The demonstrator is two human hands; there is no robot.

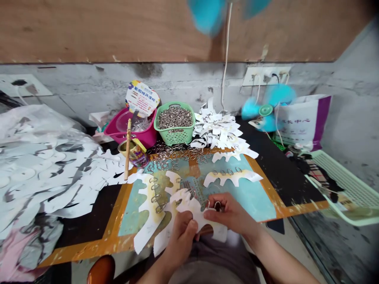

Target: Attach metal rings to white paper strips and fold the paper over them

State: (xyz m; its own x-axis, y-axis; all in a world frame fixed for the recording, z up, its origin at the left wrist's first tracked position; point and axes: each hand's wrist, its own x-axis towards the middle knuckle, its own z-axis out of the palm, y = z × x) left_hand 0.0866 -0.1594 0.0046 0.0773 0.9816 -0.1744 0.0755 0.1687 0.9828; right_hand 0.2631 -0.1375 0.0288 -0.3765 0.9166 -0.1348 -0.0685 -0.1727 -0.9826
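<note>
My left hand and my right hand both pinch a white cut-out paper shape at the near edge of the table. A small metal ring sits at my right fingertips, at the edge of the paper. More white shapes with rings fitted lie just left of my hands, and another one lies beyond them. Loose metal rings are scattered farther back on the teal and orange mat.
A green basket full of rings and a pink tub stand at the back. White cut-outs are piled at the left and behind the basket. A blue fan, a bag and a white tray are on the right.
</note>
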